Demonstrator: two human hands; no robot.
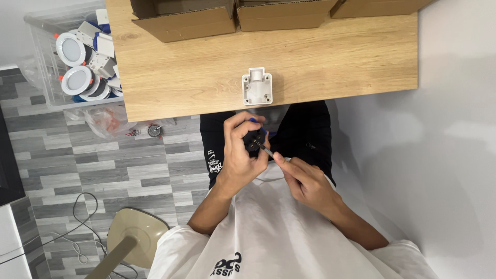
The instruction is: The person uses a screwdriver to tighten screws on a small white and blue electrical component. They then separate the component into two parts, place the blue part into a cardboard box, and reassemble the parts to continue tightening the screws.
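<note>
Screwdriver tip set into a small black part held over the lap.

The left hand (242,155) is clamped around the black part (254,140) (blue shows at its top edge), below the table (206,77) edge and the white plastic housing (257,86). The right hand (305,181) pinches a thin screwdriver (266,151), its long axis slanting up-left into the part. Best kept in line with the screw, the part gripped steady.
</note>
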